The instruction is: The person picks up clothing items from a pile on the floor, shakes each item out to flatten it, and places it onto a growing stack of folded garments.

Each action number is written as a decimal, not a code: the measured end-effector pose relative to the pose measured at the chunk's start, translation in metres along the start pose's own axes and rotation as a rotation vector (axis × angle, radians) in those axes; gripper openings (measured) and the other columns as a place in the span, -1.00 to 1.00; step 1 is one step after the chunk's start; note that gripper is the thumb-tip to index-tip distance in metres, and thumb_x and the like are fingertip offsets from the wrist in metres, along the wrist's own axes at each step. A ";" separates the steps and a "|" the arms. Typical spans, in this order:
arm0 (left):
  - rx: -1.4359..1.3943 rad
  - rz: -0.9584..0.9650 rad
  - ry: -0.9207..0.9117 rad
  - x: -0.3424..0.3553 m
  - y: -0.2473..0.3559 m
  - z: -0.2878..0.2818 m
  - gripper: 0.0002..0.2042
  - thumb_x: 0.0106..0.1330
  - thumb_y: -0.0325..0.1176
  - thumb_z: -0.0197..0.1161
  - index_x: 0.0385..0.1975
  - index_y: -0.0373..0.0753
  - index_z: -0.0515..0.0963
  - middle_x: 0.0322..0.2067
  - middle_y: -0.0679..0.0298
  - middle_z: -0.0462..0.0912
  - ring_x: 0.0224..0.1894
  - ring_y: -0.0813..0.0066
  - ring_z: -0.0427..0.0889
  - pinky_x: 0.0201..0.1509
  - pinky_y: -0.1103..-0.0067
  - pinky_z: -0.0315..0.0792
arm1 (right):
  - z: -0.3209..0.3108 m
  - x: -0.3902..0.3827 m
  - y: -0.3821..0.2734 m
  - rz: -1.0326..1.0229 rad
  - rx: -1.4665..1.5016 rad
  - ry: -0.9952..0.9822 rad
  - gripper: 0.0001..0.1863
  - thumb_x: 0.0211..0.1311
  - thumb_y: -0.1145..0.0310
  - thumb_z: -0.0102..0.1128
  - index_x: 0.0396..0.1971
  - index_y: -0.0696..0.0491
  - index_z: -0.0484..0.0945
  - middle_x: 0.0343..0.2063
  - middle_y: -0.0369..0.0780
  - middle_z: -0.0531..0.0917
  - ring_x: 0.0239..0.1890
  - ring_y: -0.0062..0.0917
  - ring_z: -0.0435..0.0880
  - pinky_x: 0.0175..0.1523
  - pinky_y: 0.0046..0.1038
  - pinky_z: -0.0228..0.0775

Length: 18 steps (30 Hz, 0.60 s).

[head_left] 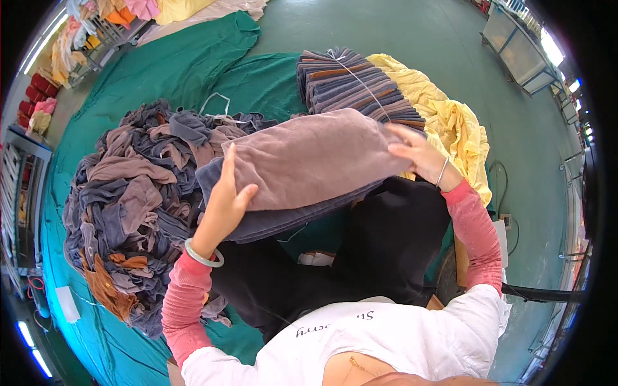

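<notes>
My left hand (pixel 225 199) grips the near left end of a folded stack of mauve and slate-blue cloths (pixel 302 161), thumb on top and fingers underneath. My right hand (pixel 415 154) lies flat on the stack's right end, pressing it down. The stack hangs above my lap, over black trousers (pixel 386 244). Behind it stands a neat, string-tied bundle of folded cloths (pixel 354 87) in grey, purple and brown.
A big loose heap of grey, mauve and rust cloths (pixel 132 199) lies to my left on a green sheet (pixel 187 64). Yellow fabric (pixel 450 122) lies at the right. Racks with coloured cloth (pixel 77 38) stand far left, metal tables (pixel 515 45) far right.
</notes>
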State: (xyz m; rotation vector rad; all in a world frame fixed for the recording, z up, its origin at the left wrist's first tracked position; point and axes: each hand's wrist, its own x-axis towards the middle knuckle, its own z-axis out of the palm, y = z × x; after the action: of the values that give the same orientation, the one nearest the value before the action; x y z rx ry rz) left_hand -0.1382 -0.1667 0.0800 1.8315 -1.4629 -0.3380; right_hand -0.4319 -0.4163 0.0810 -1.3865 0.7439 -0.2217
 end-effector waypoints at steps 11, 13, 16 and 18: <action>0.129 -0.383 -0.318 -0.034 0.045 -0.067 -0.63 0.06 -0.45 0.21 -0.06 -0.24 0.45 -0.02 0.09 0.39 0.03 0.25 0.38 0.10 0.58 0.22 | 0.033 -0.009 -0.007 -0.410 -0.882 0.134 -0.62 -0.01 0.42 0.20 -0.10 0.04 0.47 -0.29 -0.18 0.43 -0.29 -0.46 0.47 -0.12 -0.52 0.31; 0.231 -0.244 -0.298 -0.044 0.030 -0.059 -0.57 0.04 -0.35 0.27 -0.03 -0.21 0.44 0.06 -0.01 0.29 0.11 0.08 0.29 0.12 0.49 0.20 | 0.041 -0.009 -0.005 -0.299 -0.939 0.147 -0.61 -0.07 0.41 0.24 -0.14 0.06 0.46 -0.28 -0.16 0.40 -0.29 -0.36 0.46 -0.13 -0.44 0.32; 0.503 0.009 0.006 -0.026 0.034 -0.044 -0.53 0.10 -0.22 0.24 0.03 -0.17 0.39 0.16 -0.06 0.19 0.23 -0.02 0.11 0.21 0.28 0.07 | 0.067 -0.002 -0.025 -0.814 -1.211 0.415 -0.53 -0.07 0.28 0.25 -0.08 0.01 0.41 -0.18 -0.13 0.40 -0.11 -0.25 0.41 -0.02 -0.31 0.26; 0.515 0.106 0.017 -0.008 0.031 -0.030 -0.48 0.10 -0.14 0.23 0.08 -0.13 0.35 0.19 0.01 0.16 0.26 0.01 0.07 0.22 0.20 0.02 | 0.096 0.014 -0.034 -0.888 -1.323 0.261 -0.38 -0.01 0.13 0.20 0.09 -0.05 0.28 0.06 -0.10 0.26 0.15 -0.19 0.19 0.15 -0.10 0.06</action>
State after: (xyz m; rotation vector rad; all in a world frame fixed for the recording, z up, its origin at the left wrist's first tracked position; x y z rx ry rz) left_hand -0.1441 -0.1493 0.1199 2.1287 -1.7401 0.1220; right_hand -0.3549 -0.3536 0.1085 -2.9661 0.3810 -0.6820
